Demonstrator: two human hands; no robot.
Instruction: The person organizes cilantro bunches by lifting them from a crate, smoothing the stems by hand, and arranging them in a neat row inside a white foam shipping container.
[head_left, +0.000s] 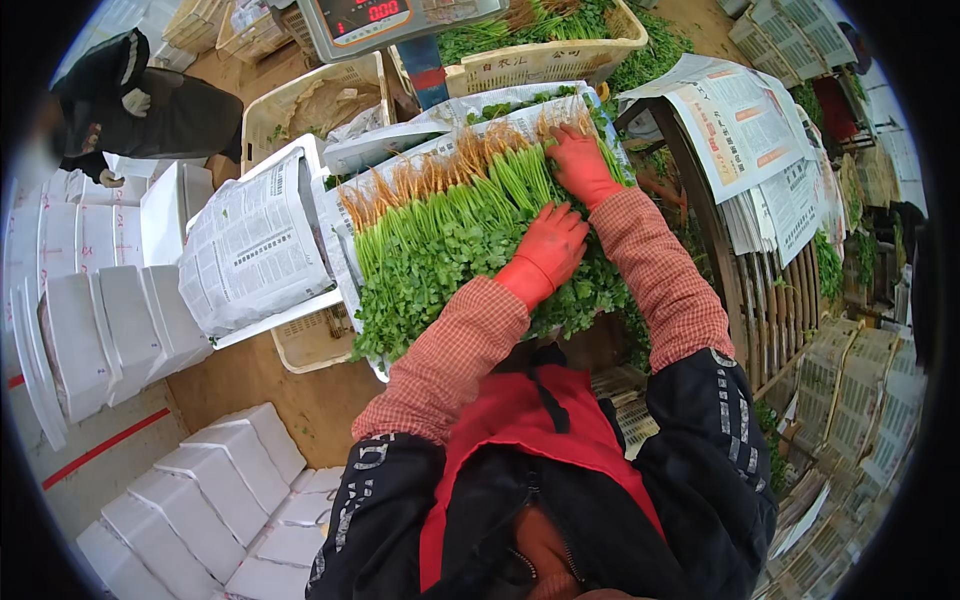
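A dense row of coriander (435, 247) lies on newspaper in front of me, brown roots (457, 161) pointing away and leaves toward me. My left hand (549, 246), in a red rubber glove, rests on the stems and leaves at the row's right part with its fingers somewhat apart. Farther off, my right hand (581, 165), gloved the same way, touches the stems near the roots at the right end. Its fingers are bent, and whether they grip any stems cannot be seen. Newspaper (382, 154) sticks up along the far side of the row.
A digital scale display (390, 22) stands beyond the row. At left is a newspaper-covered foam box (255, 247), with white foam boxes (195, 495) stacked nearby. Newspapers (735, 127) cover a slatted rack at right. Plastic crates (525, 69) hold more greens. Another person (142, 105) stands at upper left.
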